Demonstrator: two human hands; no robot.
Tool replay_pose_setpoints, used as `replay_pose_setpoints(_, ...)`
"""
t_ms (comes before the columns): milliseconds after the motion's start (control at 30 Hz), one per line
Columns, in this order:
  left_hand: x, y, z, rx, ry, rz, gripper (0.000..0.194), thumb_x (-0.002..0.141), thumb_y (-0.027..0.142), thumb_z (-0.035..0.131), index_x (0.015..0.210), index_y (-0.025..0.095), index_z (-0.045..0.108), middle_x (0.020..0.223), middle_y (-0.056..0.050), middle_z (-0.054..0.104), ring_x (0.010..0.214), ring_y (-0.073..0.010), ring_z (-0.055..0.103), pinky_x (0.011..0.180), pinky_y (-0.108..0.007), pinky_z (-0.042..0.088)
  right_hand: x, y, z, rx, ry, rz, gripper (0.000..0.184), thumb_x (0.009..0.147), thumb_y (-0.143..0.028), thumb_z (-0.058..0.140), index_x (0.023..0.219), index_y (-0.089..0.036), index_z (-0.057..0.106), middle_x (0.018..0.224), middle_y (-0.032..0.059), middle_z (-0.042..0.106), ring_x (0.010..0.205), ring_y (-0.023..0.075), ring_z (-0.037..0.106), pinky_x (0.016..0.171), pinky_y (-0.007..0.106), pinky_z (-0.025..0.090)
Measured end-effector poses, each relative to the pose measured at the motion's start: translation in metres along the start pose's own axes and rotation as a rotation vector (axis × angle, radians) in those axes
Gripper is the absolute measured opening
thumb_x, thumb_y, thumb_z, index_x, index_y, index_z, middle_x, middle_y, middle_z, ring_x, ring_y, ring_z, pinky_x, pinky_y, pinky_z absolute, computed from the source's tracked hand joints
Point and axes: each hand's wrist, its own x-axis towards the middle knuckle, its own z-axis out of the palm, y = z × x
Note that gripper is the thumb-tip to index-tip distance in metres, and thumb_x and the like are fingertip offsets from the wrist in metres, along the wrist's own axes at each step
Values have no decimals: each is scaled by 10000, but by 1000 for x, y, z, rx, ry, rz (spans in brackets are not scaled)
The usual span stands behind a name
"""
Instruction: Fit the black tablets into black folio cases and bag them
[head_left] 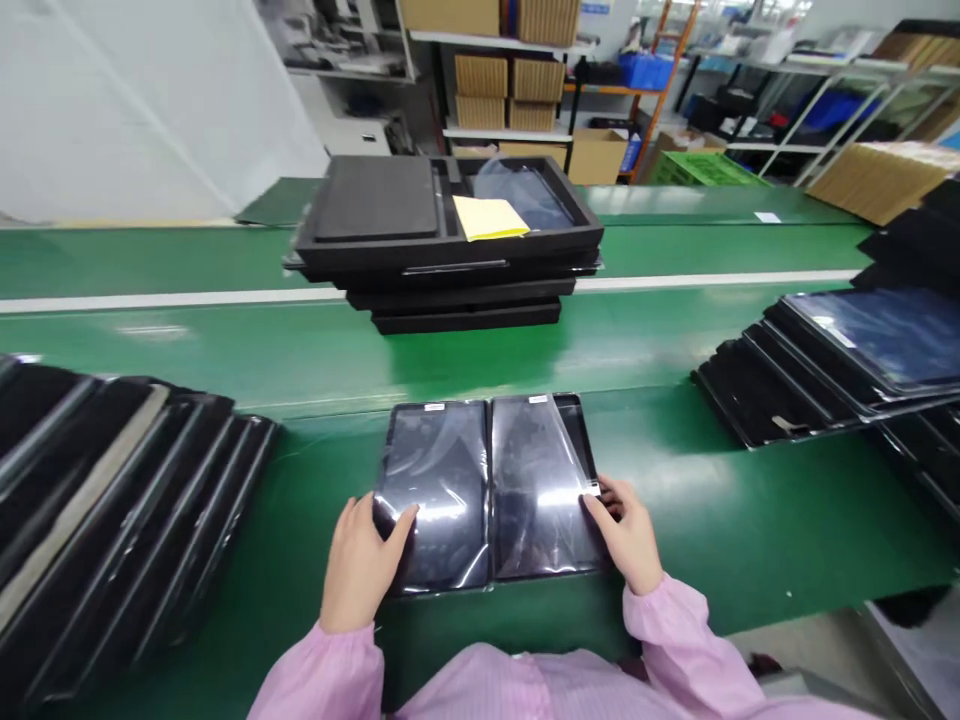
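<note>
Two dark tablets lie side by side on the green bench, their long edges touching or nearly so. My left hand grips the outer edge of the left tablet, thumb on top and fingers along the side. The right tablet has a clear film over its face, set askew so that a dark strip shows at the upper right. At its right edge my right hand has its thumb on the film near a small white tab, with the other fingers curled at the side, partly hidden.
A stack of black foam trays stands beyond the tablets, bearing a yellow paper. Fanned dark tablets lean at the left. More tablets in film are piled at the right on the green bench.
</note>
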Motion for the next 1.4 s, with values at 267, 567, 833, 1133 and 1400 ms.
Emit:
replay_pose_setpoints(267, 5, -15, -11, -236, 22, 79, 604, 739, 599, 548, 1141, 171, 693, 1294, -145, 689, 1333, -351, 548, 1146, -489, 438, -4, -19, -3, 9, 0, -18, 509, 584, -537, 746, 951, -192, 670, 811, 49, 670, 729, 233, 618, 722, 394, 522)
replay_pose_setpoints(567, 0, -2, -23, -318, 5, 66, 521, 755, 455, 565, 1172, 164, 675, 1325, -140, 679, 1305, -311, 585, 1134, -454, 449, -18, -39, 4, -52, 61, -80, 552, 592, -598, 732, 991, -232, 626, 923, 62, 687, 873, 283, 642, 812, 428, 520)
replay_pose_setpoints(833, -5, 10, -43, -860, -155, -82, 461, 675, 455, 676, 1058, 200, 645, 1130, -121, 761, 1158, -305, 682, 981, -411, 534, -15, -51, 6, 78, -150, 82, 522, 518, -566, 790, 893, -218, 681, 993, 104, 785, 1179, 385, 646, 950, 444, 542)
replay_pose_setpoints(1133, 5, 6, -36, -1261, -374, -250, 324, 586, 355, 789, 827, 171, 674, 720, -23, 741, 685, -203, 709, 660, -290, 523, -13, -51, 14, 248, -371, 160, 522, 667, -562, 796, 1041, -202, 732, 898, 80, 805, 749, 317, 761, 568, 358, 578)
replay_pose_setpoints(1400, 1, 21, -30, -1228, -478, -245, 429, 656, 543, 807, 823, 160, 709, 822, -83, 784, 746, -222, 738, 685, -294, 556, -29, -53, 102, 257, -534, -78, 495, 680, -622, 738, 908, -182, 723, 818, 100, 790, 732, 297, 742, 695, 415, 593)
